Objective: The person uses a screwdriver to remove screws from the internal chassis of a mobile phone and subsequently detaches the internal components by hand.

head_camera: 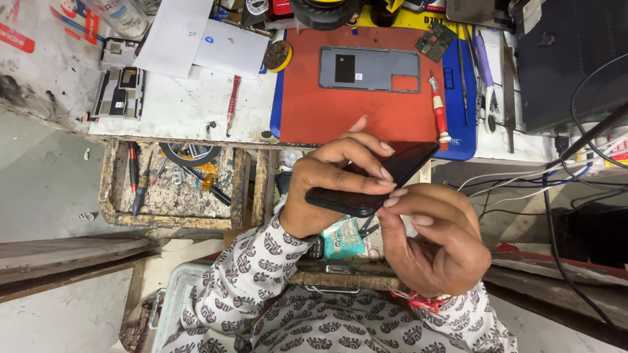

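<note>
While both hands meet over the near edge of the workbench [196, 111], they hold a black smartphone [373, 180] between them, tilted so its far end rises toward the right. The left hand [327, 180] wraps around the phone from the left, fingers curled over its dark face and thumb underneath. The right hand [435, 238] closes on the phone's near corner, fingertips pinching its edge. Just beyond the phone, on the bench, lies an orange work mat [360, 108] carrying a grey phone back cover [379, 68], with a red-handled screwdriver [439, 111] at the mat's right edge. To the left, an open drawer [170, 183] holds assorted tools.
</note>
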